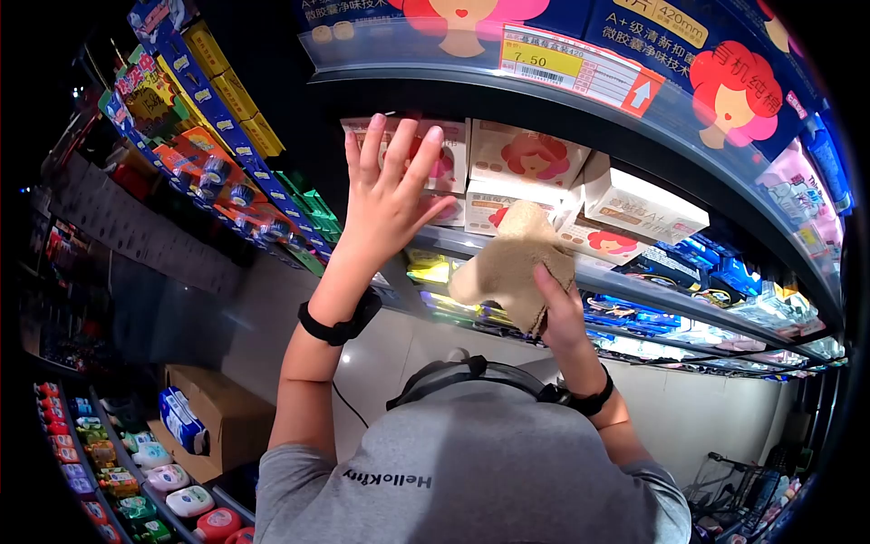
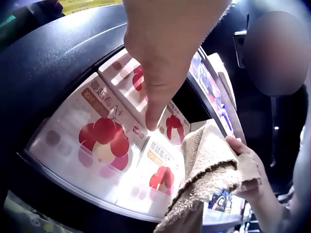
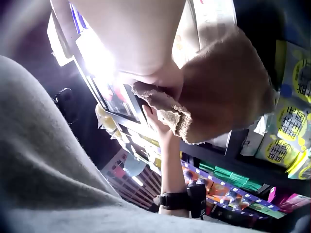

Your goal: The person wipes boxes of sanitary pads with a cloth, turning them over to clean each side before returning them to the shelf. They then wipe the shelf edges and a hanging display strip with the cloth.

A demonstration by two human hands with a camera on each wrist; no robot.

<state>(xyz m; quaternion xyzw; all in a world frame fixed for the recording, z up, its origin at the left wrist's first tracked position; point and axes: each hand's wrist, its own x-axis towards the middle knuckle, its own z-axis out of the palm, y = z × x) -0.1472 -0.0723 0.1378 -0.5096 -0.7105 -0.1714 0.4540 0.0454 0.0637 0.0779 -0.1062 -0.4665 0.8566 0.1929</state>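
Observation:
My left hand [image 1: 385,204] is raised at the shelf with its fingers straight and spread, in front of white boxes [image 1: 533,156] printed with a red-haired figure. From the left wrist, its fingertip overlaps the gap between two of these boxes [image 2: 92,141]. A beige, towel-like cloth [image 1: 521,258] hangs in my right hand [image 1: 564,315], which grips it with the thumb on top. The cloth drapes in front of the lower boxes and covers part of them. Beside it, one white box [image 1: 645,207] juts out toward me. In the right wrist view the cloth [image 3: 223,92] hides most of the right fingers.
Above the boxes runs a shelf edge with a price tag [image 1: 544,65] and large dark blue packs [image 1: 725,91]. Lower shelves carry blue packs [image 1: 716,263]. At left stands a rack of yellow packs [image 1: 231,91]. Behind are a cardboard box [image 1: 249,422] and rows of bottles [image 1: 190,500].

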